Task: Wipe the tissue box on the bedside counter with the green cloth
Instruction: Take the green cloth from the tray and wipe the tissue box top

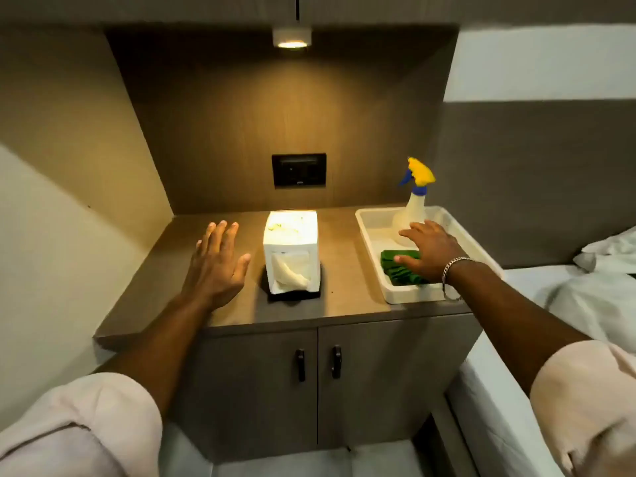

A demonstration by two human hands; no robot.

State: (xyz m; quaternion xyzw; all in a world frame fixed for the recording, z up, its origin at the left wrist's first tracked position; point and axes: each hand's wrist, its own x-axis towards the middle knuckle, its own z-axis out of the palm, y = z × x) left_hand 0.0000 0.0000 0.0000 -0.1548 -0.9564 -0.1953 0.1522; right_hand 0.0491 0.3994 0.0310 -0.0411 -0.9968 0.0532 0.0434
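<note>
tray [370, 224] — green cloth [401, 268], spray bottle [413, 208] | right hand [428, 251] seemingly touching cloth

The room is dim. A small lamp [292, 38] above gives warm light on the back panel and glare on the tissue box [291, 250] top. The surface [179, 280] carries soft shadows. The edges bend and look slightly blurred.

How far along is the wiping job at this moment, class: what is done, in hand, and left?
Done: nothing yet; the tissue box stands untouched on the counter. In hand: the right hand reaches onto the green cloth in the white tray, not yet lifting it; the left hand hovers open beside the box. Left: picking up the cloth and wiping the box.
</note>
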